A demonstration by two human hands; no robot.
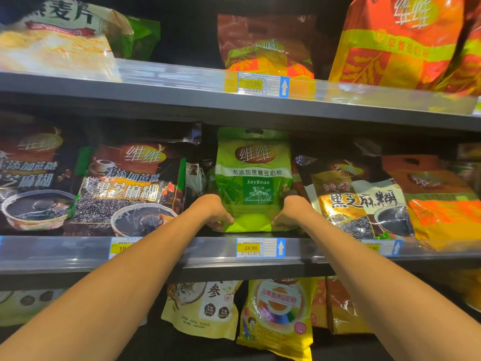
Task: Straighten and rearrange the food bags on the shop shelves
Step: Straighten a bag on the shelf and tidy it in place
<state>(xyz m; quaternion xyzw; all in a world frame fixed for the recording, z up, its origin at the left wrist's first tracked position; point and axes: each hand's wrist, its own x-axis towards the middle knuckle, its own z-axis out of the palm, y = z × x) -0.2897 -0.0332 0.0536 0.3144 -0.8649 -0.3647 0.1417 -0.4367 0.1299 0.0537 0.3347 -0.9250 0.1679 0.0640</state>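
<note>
The green bag is found standing on the middle shelf, directly above the price tag marked 24.90. It is grasped by both hands at its base: the left hand is curled round the lower left corner, and the right hand round the lower right corner, with the fingers hidden behind the bag. Neither hand is nearer; the bag is held squarely between them, straight ahead and far in from the shelf's near edge. Its long axis is upright, with the handle hole at the top just beneath the upper shelf, so little room is left for lifting. To the left a narrow gap is seen before the sesame bag; to the right the gold bag leans in, and its edge lies just beside the right hand. The step in hand is judged to be the squaring of the bag in its slot. Any shift is probably better made leftward or toward the near edge than upward, since the right side is crowded.
</note>
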